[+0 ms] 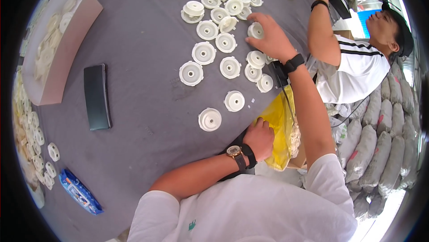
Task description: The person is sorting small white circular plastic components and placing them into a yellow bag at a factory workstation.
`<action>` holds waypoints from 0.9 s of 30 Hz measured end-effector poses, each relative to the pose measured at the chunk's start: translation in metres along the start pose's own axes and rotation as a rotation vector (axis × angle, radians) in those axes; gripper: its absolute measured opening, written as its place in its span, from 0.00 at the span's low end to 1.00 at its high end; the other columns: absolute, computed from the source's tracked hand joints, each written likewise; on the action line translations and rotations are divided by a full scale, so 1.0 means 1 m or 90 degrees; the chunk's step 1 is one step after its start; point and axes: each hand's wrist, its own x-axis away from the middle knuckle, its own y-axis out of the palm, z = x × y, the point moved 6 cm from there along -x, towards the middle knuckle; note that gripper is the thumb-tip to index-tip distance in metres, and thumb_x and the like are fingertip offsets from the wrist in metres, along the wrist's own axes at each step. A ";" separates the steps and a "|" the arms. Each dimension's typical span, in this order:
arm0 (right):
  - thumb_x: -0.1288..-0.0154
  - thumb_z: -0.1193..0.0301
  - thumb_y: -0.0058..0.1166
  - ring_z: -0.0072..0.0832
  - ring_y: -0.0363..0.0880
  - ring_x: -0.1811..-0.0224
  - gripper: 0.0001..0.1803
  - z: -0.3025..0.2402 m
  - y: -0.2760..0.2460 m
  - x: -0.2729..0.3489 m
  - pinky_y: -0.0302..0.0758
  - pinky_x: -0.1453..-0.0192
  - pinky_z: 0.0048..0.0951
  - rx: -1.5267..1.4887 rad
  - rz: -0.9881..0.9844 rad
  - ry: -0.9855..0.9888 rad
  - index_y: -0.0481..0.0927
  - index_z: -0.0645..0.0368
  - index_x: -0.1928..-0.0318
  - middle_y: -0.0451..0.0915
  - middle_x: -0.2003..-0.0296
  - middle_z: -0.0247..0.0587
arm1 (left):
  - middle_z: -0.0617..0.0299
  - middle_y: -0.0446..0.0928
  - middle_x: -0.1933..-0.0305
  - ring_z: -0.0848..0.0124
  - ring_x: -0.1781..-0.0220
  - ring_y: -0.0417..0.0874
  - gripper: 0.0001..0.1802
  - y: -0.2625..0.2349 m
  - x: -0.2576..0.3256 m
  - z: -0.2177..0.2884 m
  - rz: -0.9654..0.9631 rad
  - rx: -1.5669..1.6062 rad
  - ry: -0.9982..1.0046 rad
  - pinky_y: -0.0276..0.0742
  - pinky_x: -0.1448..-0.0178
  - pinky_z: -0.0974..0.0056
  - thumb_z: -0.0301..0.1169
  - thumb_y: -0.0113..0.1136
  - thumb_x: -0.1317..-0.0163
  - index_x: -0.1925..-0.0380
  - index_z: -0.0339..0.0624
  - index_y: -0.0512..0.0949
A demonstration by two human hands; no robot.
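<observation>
No lettering or number can be read clearly anywhere in the head view. The blue wipes packet [80,192] on the grey cloth-covered surface [143,161] bears pale printing, too small and slanted to make out, and the round dial of the wristwatch [233,151] carries markings too fine to tell. A small green emblem [192,224], its detail lost to size, sits on the front of the white T-shirt [250,206], and reddish marks, likewise unreadable, show on some of the stacked grey sacks [375,166].

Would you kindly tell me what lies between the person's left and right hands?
In the head view, several white round parts lie between the right hand and left hand, plus part of the yellow bag.
</observation>
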 end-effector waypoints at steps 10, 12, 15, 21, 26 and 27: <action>0.35 0.66 0.69 0.45 0.82 0.42 0.22 -0.061 0.009 -0.020 0.79 0.37 0.42 -0.092 0.087 -0.104 0.84 0.52 0.41 0.82 0.45 0.47 | 0.53 0.80 0.54 0.53 0.41 0.77 0.15 -0.005 0.004 0.002 0.012 -0.030 0.004 0.71 0.39 0.45 0.38 0.66 0.45 0.61 0.41 0.86; 0.35 0.65 0.69 0.46 0.82 0.42 0.22 -0.070 0.026 -0.024 0.79 0.37 0.42 -0.081 0.071 -0.077 0.84 0.53 0.42 0.82 0.44 0.47 | 0.54 0.80 0.54 0.53 0.41 0.77 0.15 -0.004 0.003 0.001 0.025 -0.044 0.004 0.71 0.40 0.46 0.38 0.66 0.45 0.61 0.41 0.86; 0.37 0.65 0.70 0.48 0.82 0.41 0.20 -0.065 0.028 -0.027 0.79 0.38 0.42 -0.067 0.065 -0.047 0.86 0.53 0.45 0.82 0.45 0.48 | 0.54 0.80 0.54 0.54 0.41 0.77 0.15 -0.003 0.002 0.004 0.029 -0.019 0.003 0.71 0.40 0.47 0.38 0.66 0.45 0.61 0.41 0.86; 0.40 0.66 0.68 0.48 0.84 0.47 0.19 -0.080 0.005 -0.009 0.80 0.41 0.43 -0.092 -0.160 -0.010 0.86 0.53 0.48 0.84 0.51 0.46 | 0.54 0.81 0.53 0.55 0.40 0.76 0.15 -0.005 0.004 0.002 0.003 0.003 -0.005 0.71 0.40 0.49 0.38 0.66 0.45 0.61 0.42 0.86; 0.42 0.69 0.71 0.51 0.85 0.49 0.20 -0.100 0.025 0.003 0.82 0.47 0.48 0.091 -0.060 -0.006 0.87 0.52 0.48 0.83 0.55 0.45 | 0.55 0.81 0.53 0.55 0.40 0.76 0.15 -0.001 0.001 0.002 -0.002 -0.011 -0.002 0.72 0.41 0.49 0.39 0.67 0.44 0.60 0.43 0.87; 0.42 0.69 0.71 0.51 0.85 0.49 0.20 -0.095 0.022 0.003 0.82 0.47 0.48 0.095 -0.057 -0.001 0.87 0.52 0.48 0.83 0.55 0.45 | 0.55 0.81 0.53 0.55 0.40 0.76 0.15 0.001 0.000 0.004 -0.003 -0.010 0.004 0.72 0.41 0.49 0.39 0.67 0.44 0.60 0.43 0.87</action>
